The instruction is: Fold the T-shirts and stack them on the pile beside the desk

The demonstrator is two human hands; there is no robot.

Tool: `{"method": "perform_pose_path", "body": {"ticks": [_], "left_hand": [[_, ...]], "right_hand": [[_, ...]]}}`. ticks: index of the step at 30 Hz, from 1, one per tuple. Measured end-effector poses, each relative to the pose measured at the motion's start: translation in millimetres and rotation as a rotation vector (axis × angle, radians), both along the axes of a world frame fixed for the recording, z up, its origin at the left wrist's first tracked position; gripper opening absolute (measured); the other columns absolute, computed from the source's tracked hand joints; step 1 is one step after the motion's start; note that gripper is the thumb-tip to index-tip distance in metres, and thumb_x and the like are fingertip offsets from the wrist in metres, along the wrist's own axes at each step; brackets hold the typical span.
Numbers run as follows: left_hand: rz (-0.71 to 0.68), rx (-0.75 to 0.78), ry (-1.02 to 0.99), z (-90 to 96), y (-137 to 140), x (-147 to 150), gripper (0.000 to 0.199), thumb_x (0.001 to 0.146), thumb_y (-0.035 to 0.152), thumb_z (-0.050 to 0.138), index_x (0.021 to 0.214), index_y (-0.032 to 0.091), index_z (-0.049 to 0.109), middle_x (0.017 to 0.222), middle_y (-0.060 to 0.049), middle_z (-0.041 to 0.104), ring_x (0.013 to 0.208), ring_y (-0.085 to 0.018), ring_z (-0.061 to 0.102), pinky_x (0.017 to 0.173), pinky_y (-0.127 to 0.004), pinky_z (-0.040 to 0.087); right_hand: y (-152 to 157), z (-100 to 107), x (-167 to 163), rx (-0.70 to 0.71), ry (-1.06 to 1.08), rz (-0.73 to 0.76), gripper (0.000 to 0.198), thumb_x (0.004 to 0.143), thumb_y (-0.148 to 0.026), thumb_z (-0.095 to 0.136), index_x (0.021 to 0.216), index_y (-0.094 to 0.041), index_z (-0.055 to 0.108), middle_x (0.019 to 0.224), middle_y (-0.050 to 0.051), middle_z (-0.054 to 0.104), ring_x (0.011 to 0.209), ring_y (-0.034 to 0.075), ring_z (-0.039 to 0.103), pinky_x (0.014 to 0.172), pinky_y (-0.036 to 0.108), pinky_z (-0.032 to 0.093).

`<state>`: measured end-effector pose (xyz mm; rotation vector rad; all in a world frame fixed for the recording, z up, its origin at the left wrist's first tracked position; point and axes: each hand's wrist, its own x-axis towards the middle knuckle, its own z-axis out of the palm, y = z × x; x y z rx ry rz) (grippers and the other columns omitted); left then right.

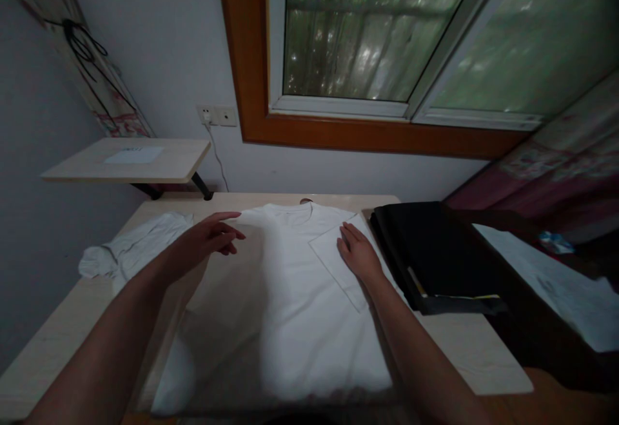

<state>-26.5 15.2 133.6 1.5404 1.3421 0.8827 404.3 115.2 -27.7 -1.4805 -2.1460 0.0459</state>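
A white T-shirt (300, 296) lies spread on the light wood table, its round collar at the far side. My right hand (358, 251) rests flat on a four-cornered white piece (333, 251) near the shirt's right shoulder, which looks like a sleeve turned inward. My left hand (213, 238) is by the shirt's left shoulder with its fingers apart and nothing in them; whether it touches the cloth I cannot tell. A dark shadow covers the shirt's left half.
A crumpled white cloth (145, 241) lies left on the table (62, 335). A raised shelf (178, 157) with a paper stands behind it. Black folded material (430, 244) is stacked at the right, beside a white sheet (546, 283). The wall and window are behind.
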Motion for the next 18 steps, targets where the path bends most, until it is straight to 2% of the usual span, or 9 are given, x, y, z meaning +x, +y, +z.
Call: {"method": "perform_pose_path", "body": {"ticks": [2, 4, 7, 8, 11, 13, 15, 18], "left_hand": [[0.027, 0.045, 0.006, -12.4, -5, -3, 0.055, 0.089, 0.05, 0.06, 0.136, 0.023, 0.053, 0.112, -0.01, 0.075, 0.082, -0.019, 0.073, 0.074, -0.037, 0.061], [0.131, 0.094, 0.043, -29.5, -14, -13, 0.047, 0.09, 0.051, 0.058, 0.127, 0.021, 0.06, 0.11, -0.01, 0.075, 0.086, -0.021, 0.073, 0.077, -0.038, 0.061], [0.319, 0.143, 0.144, -63.1, -32, -35, 0.044, 0.09, 0.053, 0.057, 0.118, 0.02, 0.064, 0.108, -0.009, 0.075, 0.096, -0.023, 0.072, 0.085, -0.04, 0.06], [0.34, 0.138, 0.209, -75.3, -40, -42, 0.043, 0.088, 0.054, 0.059, 0.116, 0.02, 0.066, 0.11, -0.009, 0.074, 0.097, -0.024, 0.072, 0.086, -0.04, 0.06], [0.336, 0.212, 0.399, -108.5, -67, -57, 0.039, 0.089, 0.051, 0.057, 0.116, 0.024, 0.067, 0.119, -0.009, 0.071, 0.103, -0.026, 0.07, 0.092, -0.044, 0.058], [0.255, 0.303, 0.528, -124.6, -84, -63, 0.037, 0.086, 0.05, 0.062, 0.115, 0.027, 0.069, 0.117, -0.008, 0.071, 0.109, -0.029, 0.067, 0.099, -0.049, 0.054], [0.208, 0.373, 0.603, -134.6, -99, -68, 0.04, 0.083, 0.049, 0.067, 0.119, 0.032, 0.069, 0.121, -0.008, 0.069, 0.115, -0.03, 0.064, 0.103, -0.051, 0.051], [0.169, 0.419, 0.662, -139.2, -112, -72, 0.049, 0.081, 0.048, 0.071, 0.128, 0.036, 0.064, 0.128, -0.006, 0.065, 0.12, -0.03, 0.061, 0.104, -0.051, 0.052]], "right_hand": [[-1, 1, 0, -0.003, -0.001, 0.001, 0.049, 0.097, -0.034, 0.045, 0.14, -0.015, 0.06, 0.15, 0.012, 0.054, 0.142, 0.029, 0.047, 0.12, 0.051, 0.038], [-1, 3, -1, -0.004, -0.01, -0.002, 0.049, 0.098, -0.034, 0.044, 0.14, -0.014, 0.06, 0.15, 0.012, 0.054, 0.142, 0.028, 0.047, 0.12, 0.05, 0.038], [-1, 5, -1, 0.002, -0.028, -0.004, 0.049, 0.098, -0.034, 0.043, 0.138, -0.012, 0.061, 0.15, 0.013, 0.054, 0.141, 0.028, 0.047, 0.12, 0.048, 0.038], [-1, 5, -1, 0.002, -0.033, -0.005, 0.049, 0.098, -0.034, 0.043, 0.138, -0.012, 0.061, 0.15, 0.014, 0.054, 0.141, 0.029, 0.047, 0.12, 0.048, 0.038], [-1, 5, -3, 0.002, -0.034, -0.018, 0.048, 0.098, -0.033, 0.043, 0.138, -0.015, 0.062, 0.148, 0.012, 0.056, 0.14, 0.029, 0.048, 0.119, 0.049, 0.039], [-2, 8, -9, 0.01, -0.026, -0.025, 0.047, 0.097, -0.033, 0.044, 0.137, -0.016, 0.063, 0.145, 0.012, 0.058, 0.138, 0.03, 0.049, 0.118, 0.051, 0.038], [-7, 12, -20, 0.016, -0.005, -0.014, 0.045, 0.096, -0.032, 0.045, 0.133, -0.017, 0.065, 0.14, 0.012, 0.062, 0.133, 0.03, 0.052, 0.116, 0.051, 0.04], [-20, 24, -50, -0.007, 0.042, 0.047, 0.039, 0.097, -0.03, 0.047, 0.128, -0.02, 0.068, 0.127, 0.011, 0.068, 0.12, 0.029, 0.057, 0.11, 0.047, 0.045]]}}
